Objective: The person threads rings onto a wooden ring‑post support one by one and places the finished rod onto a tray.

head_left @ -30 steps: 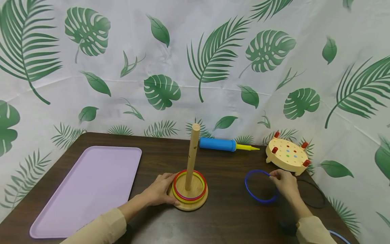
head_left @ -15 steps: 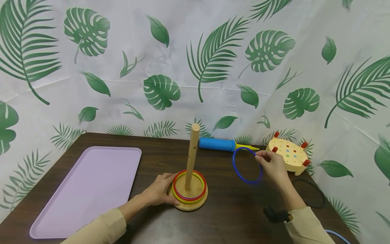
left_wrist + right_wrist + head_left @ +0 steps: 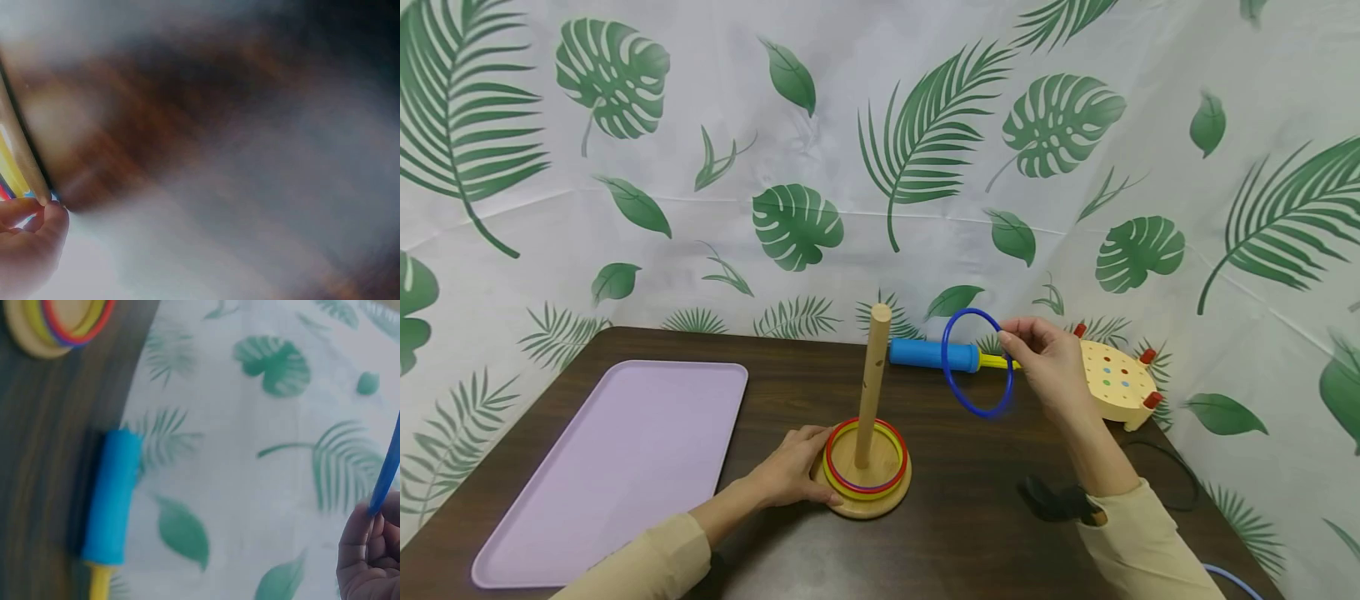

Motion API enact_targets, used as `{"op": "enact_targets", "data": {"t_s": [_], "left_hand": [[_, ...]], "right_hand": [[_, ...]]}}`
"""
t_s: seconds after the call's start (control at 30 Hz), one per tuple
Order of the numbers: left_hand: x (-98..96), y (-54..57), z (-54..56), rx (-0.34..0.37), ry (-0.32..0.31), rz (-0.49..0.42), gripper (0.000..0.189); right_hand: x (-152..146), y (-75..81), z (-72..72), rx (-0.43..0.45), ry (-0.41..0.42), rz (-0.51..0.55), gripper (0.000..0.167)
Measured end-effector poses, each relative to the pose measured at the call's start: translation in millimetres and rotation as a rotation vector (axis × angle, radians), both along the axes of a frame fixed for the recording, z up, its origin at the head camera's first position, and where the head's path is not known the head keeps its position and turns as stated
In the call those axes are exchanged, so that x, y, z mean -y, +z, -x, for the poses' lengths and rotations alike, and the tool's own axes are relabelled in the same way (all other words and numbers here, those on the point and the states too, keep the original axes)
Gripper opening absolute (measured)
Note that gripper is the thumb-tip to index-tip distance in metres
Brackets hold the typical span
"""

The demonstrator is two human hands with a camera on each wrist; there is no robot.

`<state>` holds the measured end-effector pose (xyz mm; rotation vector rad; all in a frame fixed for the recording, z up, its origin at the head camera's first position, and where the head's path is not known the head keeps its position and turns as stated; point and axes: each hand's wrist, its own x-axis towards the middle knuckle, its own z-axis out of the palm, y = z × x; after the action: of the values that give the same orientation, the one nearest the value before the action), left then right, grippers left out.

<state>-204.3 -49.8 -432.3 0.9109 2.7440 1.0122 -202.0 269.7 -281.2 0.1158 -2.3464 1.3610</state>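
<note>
In the head view, my left hand [image 3: 793,468] holds the left edge of a round wooden base [image 3: 868,509] with its thumb and fingers. From that base rises an upright wooden peg [image 3: 874,375]. Around the peg's foot lie a red ring [image 3: 906,467] and a yellow ring [image 3: 880,497], with a bit of blue showing among them. To the right, my right hand [image 3: 1048,367] pinches a thin blue ring [image 3: 944,371] by its edge, raised above the table. The right wrist view shows the blue ring [image 3: 387,472] between thumb and fingers.
A lilac tray [image 3: 617,467] lies at left. At the back are a blue hand pump [image 3: 925,354] with a yellow nozzle and a round pegged wooden toy [image 3: 1116,383]. A dark ring [image 3: 1193,492] lies at right. Leaf-print cloth [image 3: 850,167] hangs behind.
My right hand has lifted the blue ring off the table at right and carried it up and leftward, toward the peg. My left hand stays at the base.
</note>
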Motion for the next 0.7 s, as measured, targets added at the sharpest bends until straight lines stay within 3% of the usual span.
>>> {"op": "enact_targets", "data": {"t_s": [0.33, 0.7], "left_hand": [[0.0, -0.3, 0.1, 0.003, -0.002, 0.001, 0.093], [0.4, 1.6, -0.7, 0.019, -0.001, -0.002, 0.093]], "right_hand": [[40, 24.0, 5.6, -0.074, 0.126, 0.074, 0.024], [75, 25.1, 16.6, -0.083, 0.226, 0.065, 0.018]]}}
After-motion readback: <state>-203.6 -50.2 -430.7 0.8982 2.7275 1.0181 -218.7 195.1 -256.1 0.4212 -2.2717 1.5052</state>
